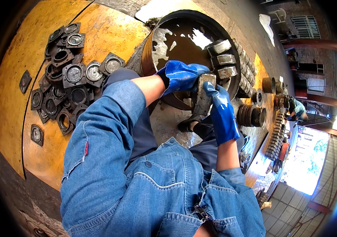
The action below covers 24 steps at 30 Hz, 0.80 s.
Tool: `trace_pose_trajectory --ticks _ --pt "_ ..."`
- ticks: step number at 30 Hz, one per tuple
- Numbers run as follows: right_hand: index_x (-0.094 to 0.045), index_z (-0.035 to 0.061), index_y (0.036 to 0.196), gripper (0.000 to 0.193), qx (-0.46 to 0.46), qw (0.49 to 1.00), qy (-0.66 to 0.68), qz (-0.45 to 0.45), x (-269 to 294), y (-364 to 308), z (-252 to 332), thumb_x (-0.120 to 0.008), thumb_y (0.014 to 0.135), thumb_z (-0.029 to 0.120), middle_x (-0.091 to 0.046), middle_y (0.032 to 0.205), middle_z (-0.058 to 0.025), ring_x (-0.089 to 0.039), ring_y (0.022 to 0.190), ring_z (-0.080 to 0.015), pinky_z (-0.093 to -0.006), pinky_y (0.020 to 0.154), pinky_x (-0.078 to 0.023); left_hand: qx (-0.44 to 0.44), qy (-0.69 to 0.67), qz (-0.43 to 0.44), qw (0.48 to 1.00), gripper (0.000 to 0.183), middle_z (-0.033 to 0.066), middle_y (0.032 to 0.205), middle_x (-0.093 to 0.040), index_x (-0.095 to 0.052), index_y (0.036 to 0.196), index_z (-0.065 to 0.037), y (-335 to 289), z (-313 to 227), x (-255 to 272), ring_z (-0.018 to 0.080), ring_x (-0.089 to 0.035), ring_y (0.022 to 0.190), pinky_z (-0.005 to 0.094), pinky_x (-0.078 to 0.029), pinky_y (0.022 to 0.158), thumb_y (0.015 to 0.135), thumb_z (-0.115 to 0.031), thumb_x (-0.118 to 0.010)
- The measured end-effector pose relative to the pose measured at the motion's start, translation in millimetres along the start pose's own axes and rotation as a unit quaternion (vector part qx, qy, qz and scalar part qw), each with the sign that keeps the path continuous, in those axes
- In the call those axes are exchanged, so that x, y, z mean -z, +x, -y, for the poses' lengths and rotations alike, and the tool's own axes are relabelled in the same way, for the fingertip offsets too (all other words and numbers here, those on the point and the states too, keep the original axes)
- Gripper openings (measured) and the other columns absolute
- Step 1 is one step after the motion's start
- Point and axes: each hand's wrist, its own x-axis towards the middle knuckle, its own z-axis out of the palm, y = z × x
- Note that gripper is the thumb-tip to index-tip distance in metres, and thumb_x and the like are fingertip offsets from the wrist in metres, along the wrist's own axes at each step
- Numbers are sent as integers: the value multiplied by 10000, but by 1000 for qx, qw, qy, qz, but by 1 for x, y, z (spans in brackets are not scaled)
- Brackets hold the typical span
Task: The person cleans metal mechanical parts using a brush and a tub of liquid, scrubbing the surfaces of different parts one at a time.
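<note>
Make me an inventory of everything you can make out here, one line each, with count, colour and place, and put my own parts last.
Metal block: one, grey, between both hands
Tub: one, dark brown, ahead, holding liquid
Smaller blocks: at least three, grey, tub's right side
Square plates: many, dark grey, piled left
Floor sheets: at least two, yellow, left
Rings: several, brown, right
Doorway: one, bright white, far right
Co-worker: one, bluish top, far right
Jacket: one, blue denim, lower middle
Left hand: one, blue glove, on the block
Right hand: one, blue glove, on the block
</note>
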Motion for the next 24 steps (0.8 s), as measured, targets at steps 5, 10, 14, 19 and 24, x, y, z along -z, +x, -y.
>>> trace_pose_trajectory --ticks 5,10,14,19,24 --pt "-684 -35 1263 585 -13 1000 -11 -2 0 2 -1 -700 983 478 -701 1124 -89 -592 1070 -196 -333 1003 -431 -21 83 -2 996 475 191 1389 -650 -594 1440 -77 -3 -2 2 338 -624 1301 403 -489 1127 970 -63 -661" --pt "-688 -30 1259 592 -21 1000 18 11 -1 3 0 -710 973 489 -702 1109 -80 -595 1044 -190 -324 980 -439 21 -49 2 999 471 190 1390 -650 -594 1443 -79 -1 -2 0 335 -624 1302 403 -484 1134 976 -63 -655" --pt "-688 -22 1265 593 -52 998 22 14 -2 2 9 -711 971 493 -704 1108 -77 -598 1034 -189 -318 972 -442 54 -67 20 996 460 182 1421 -631 -580 1458 -78 -1 -12 4 314 -613 1319 391 -477 1143 1001 -45 -615" --pt "-684 -14 1282 602 -55 998 18 29 -1 -4 22 -710 969 500 -704 1127 -88 -599 1047 -195 -326 983 -441 73 -15 28 997 447 177 1463 -600 -562 1475 -78 -2 -15 6 301 -594 1342 384 -472 1150 1030 -43 -570" --pt "-683 -15 1283 604 -48 996 59 55 -1 -8 27 -706 971 503 -704 1116 -92 -596 1043 -196 -330 979 -442 70 -64 27 995 485 180 1457 -606 -560 1478 -80 -3 -11 5 321 -594 1343 394 -470 1156 998 -38 -618"
